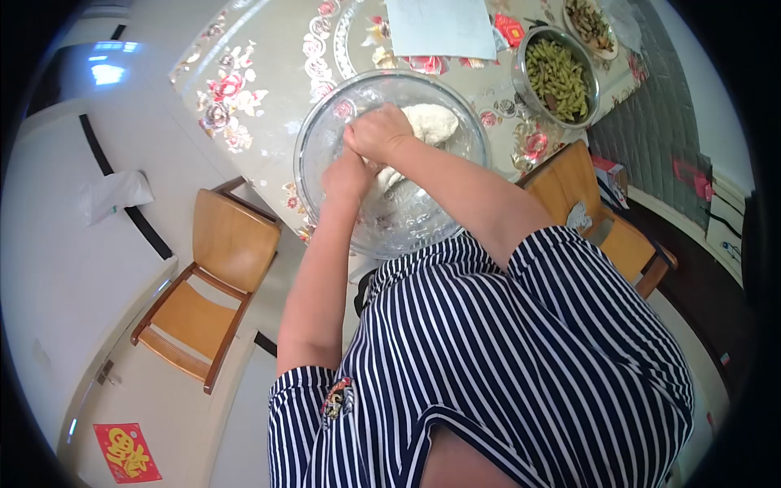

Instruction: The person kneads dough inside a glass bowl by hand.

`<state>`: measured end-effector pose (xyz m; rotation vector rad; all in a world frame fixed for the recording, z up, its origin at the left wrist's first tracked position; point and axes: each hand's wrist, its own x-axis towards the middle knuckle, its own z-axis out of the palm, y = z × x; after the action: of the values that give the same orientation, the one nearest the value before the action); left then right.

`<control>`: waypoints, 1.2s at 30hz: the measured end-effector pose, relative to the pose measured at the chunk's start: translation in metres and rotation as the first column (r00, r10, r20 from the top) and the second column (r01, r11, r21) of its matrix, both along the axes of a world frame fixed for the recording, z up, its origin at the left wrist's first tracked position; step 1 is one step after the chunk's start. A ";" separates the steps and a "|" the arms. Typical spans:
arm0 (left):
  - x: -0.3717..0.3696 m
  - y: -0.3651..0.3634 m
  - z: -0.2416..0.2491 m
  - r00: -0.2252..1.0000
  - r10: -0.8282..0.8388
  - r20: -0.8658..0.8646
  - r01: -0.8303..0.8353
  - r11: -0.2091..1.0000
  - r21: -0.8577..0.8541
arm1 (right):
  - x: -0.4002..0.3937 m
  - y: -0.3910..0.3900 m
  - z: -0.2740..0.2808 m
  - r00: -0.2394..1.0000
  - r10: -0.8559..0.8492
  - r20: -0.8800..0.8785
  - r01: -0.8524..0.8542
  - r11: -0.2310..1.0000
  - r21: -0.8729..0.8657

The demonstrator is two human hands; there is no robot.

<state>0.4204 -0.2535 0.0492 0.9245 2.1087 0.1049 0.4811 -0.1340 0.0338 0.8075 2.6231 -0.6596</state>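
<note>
A large clear bowl (305, 195) stands on the table in front of me, its inner wall smeared with white. Inside it lies pale, rough dough (433, 124), partly hidden under my right wrist and forearm. My right hand (380, 132) is closed in a fist at the left of the dough, meeting my left hand; what is inside its fingers is hidden. My left hand (346, 176) sits just nearer to me, low in the bowl, its fingers covered by the right hand and blurred.
A metal bowl of green pods (557, 77) and a plate of food (590, 28) stand at the table's right. White paper (439, 28) lies behind the clear bowl on the flowered tablecloth (260, 49). Wooden chairs stand left (232, 240) and right (561, 183).
</note>
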 end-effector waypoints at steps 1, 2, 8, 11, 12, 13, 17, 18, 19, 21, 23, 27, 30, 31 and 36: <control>0.001 -0.004 -0.002 1.000 0.006 -0.019 -0.006 1.000 0.021 | -0.001 0.003 -0.002 0.999 -0.020 0.033 0.022 0.997 -0.074; 0.005 -0.011 -0.004 0.999 -0.029 -0.034 0.031 0.997 0.069 | 0.002 0.003 -0.005 0.996 -0.039 0.074 0.050 0.987 -0.155; 0.046 -0.066 0.032 0.959 -0.142 -0.245 0.233 0.888 0.396 | 0.061 -0.008 0.028 0.951 -0.216 -0.219 0.213 0.976 -0.037; 0.052 -0.062 0.042 0.969 -0.121 -0.216 0.210 0.866 0.453 | 0.082 -0.031 0.031 0.939 -0.074 -0.335 0.131 0.980 0.148; 0.053 -0.057 0.034 0.989 -0.074 -0.125 0.122 0.893 0.433 | 0.089 -0.037 0.032 0.926 -0.074 -0.370 0.131 0.983 0.132; 0.056 -0.054 0.026 0.999 -0.024 -0.034 0.036 0.915 0.403 | 0.095 -0.043 0.032 0.930 -0.079 -0.358 0.133 0.983 0.129; 0.078 -0.045 -0.008 0.838 -0.167 -0.519 0.308 0.930 0.199 | 0.094 -0.047 0.012 0.847 -0.015 -0.531 0.218 0.921 0.321; 0.073 -0.041 -0.009 0.845 -0.174 -0.506 0.304 0.935 0.185 | 0.088 -0.044 0.004 0.818 0.001 -0.575 0.243 0.906 0.347; 0.064 -0.035 -0.007 0.840 -0.206 -0.502 0.327 0.930 0.165 | 0.081 -0.043 -0.002 0.787 0.014 -0.616 0.271 0.890 0.367; 0.048 -0.024 -0.013 0.843 -0.263 -0.470 0.360 0.924 0.129 | 0.062 -0.030 -0.013 0.824 -0.022 -0.566 0.237 0.921 0.309; 0.036 -0.014 -0.024 0.935 -0.124 -0.332 0.186 0.969 0.162 | 0.046 -0.017 -0.022 0.858 -0.043 -0.512 0.200 0.946 0.256; 0.024 -0.001 -0.019 0.970 -0.057 -0.238 0.094 0.984 0.149 | 0.021 0.000 -0.034 0.840 -0.058 -0.539 0.229 0.939 0.256; 0.019 0.005 -0.007 0.992 0.011 -0.126 0.007 0.990 0.140 | 0.016 -0.001 -0.030 0.885 -0.095 -0.457 0.225 0.944 0.240; 0.018 0.004 -0.008 0.990 0.017 -0.143 0.004 0.989 0.147 | 0.015 0.000 -0.030 0.894 -0.119 -0.431 0.230 0.949 0.216; 0.016 -0.001 -0.013 0.997 -0.013 -0.082 0.031 0.975 0.218 | 0.013 -0.001 -0.026 0.899 -0.144 -0.414 0.244 0.949 0.200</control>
<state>0.4363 -0.2548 0.0357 1.0976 2.1908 0.2988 0.4940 -0.1352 0.0075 1.1283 3.0644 -0.6055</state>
